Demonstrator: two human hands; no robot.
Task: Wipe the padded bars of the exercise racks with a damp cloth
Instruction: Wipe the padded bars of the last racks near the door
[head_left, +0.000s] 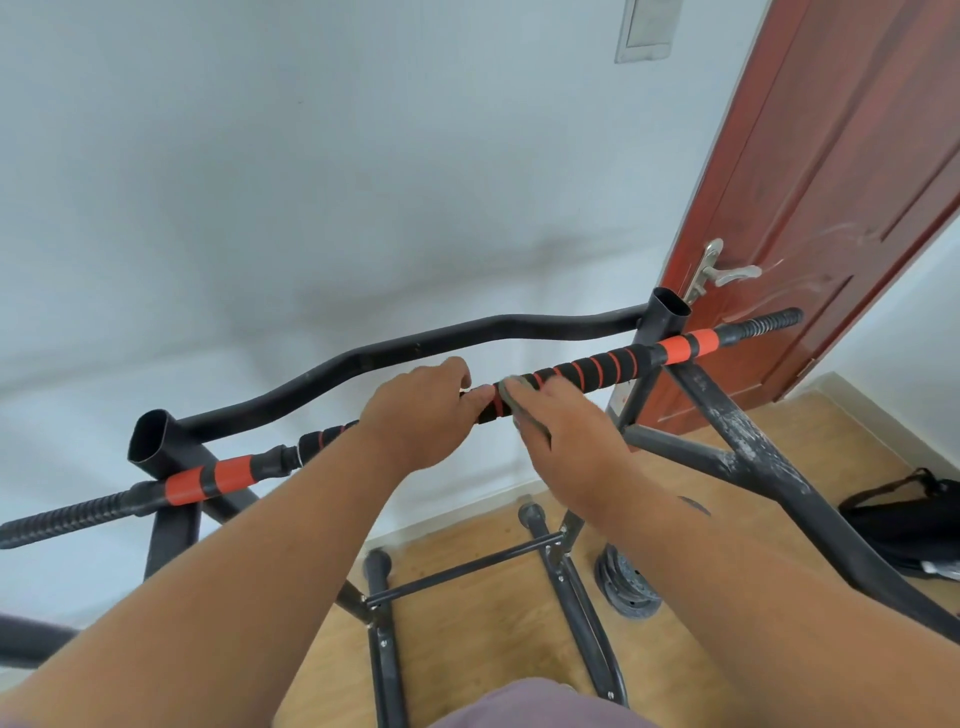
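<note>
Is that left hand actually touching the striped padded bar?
Touching. The head view shows the left hand wrapped over the padded bar, fingers curled round it beside the cloth.

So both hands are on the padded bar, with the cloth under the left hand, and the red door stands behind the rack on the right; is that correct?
Not quite: the head view shows the cloth under the right hand, not the left hand. Both hands are on the padded bar, and the red door does stand behind the rack on the right.

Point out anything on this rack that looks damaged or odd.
The slanted rack strut on the right is blotched with whitish scuffs or residue, unlike the plain black curved bar. The padded bar looks intact.
</note>
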